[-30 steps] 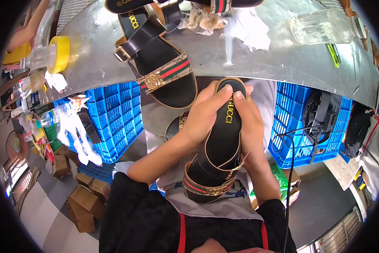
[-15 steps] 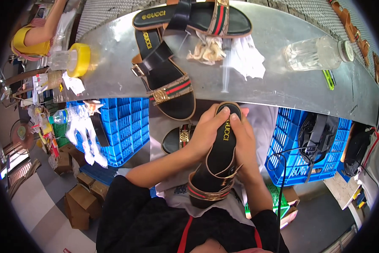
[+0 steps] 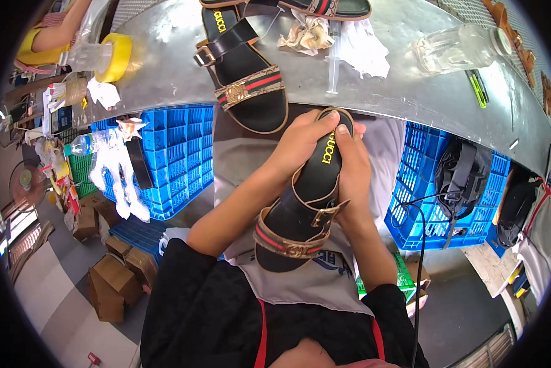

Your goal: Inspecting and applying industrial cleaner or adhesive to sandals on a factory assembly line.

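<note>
I hold a black slide sandal (image 3: pixel 291 228) by its heel end, with both thumbs pressed on the insole. It has a tan, green and red striped strap with a gold emblem, plus a buckled strap. My left hand (image 3: pixel 301 140) is closed round the heel's left side. On the other side, my right hand (image 3: pixel 354 156) is closed round it too. The toe points down toward my apron (image 3: pixel 275 288). Beyond my hands, a matching sandal (image 3: pixel 251 89) rests on the metal table, its toe over the near edge. Another sandal (image 3: pixel 349 8) is cut off by the top edge.
On the metal table (image 3: pixel 165 67) lie a syringe (image 3: pixel 333 64), crumpled cloth (image 3: pixel 306 34), white tissue (image 3: pixel 364 49), a clear bottle (image 3: pixel 456 49) and a green cutter (image 3: pixel 476 89). Blue crates (image 3: pixel 180 162) flank my lap. A black cable (image 3: pixel 421 245) hangs right. Someone's arm (image 3: pixel 61 30) shows far left.
The view has tipped, so the table things appear higher. The held sandal has turned, showing its straps and buckle more fully. A sandal seen earlier below the table edge is out of sight.
</note>
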